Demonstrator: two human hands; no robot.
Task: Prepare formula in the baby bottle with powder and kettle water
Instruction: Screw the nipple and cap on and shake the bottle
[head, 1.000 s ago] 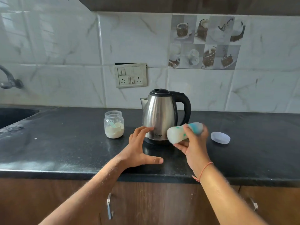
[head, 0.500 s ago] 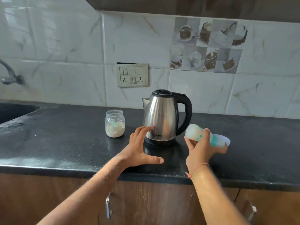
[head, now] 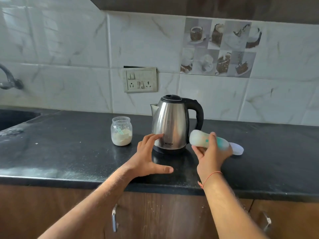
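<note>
The right hand [head: 209,152] is wrapped around the baby bottle [head: 207,139], gripping it at the middle and holding it on its side just off the kettle's [head: 170,123] base at about four o'clock; held like that, I'd guess it is being shaken to mix the formula. The bottle looks milky, though it is blurred. The left hand [head: 148,156] is spread open, fingertips touching the kettle's steel wall and thumb flat on the black countertop [head: 69,152], probably steadying the kettle or feeling its warmth. At the kettle's nine o'clock the glass powder jar [head: 121,131] stands lidless with a scoop [head: 119,131] inside. A white lid [head: 238,148] lies behind the right hand, at its two o'clock.
</note>
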